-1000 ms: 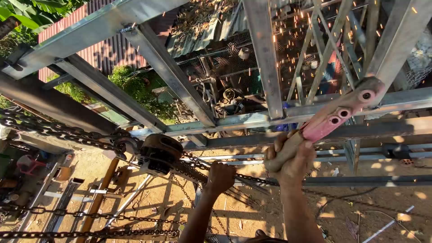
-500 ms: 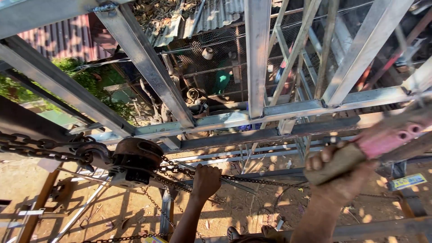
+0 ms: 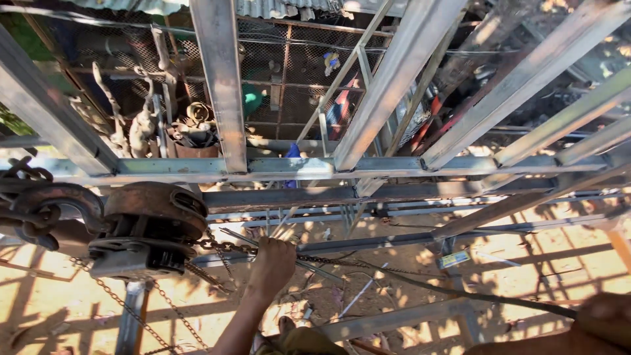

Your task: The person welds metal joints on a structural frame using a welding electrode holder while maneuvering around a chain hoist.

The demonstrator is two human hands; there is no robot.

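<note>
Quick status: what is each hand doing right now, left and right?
Left hand: closed around the chain beside the rusty chain hoist.
Right hand: only partly in frame at the lower right edge; grip cannot be told.

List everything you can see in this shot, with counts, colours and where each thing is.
chain hoist: one, rusty brown, left, hung from a hook.
hand chain: one, rusty, running from hoist to the left hand.
steel frame: several grey beams, across the top and middle.
wire mesh: dark, behind the frame, top centre.
ground: sandy orange, below.
left hand: closed on the hand chain, centre.
right hand: bottom right corner, grip not clear.
</note>
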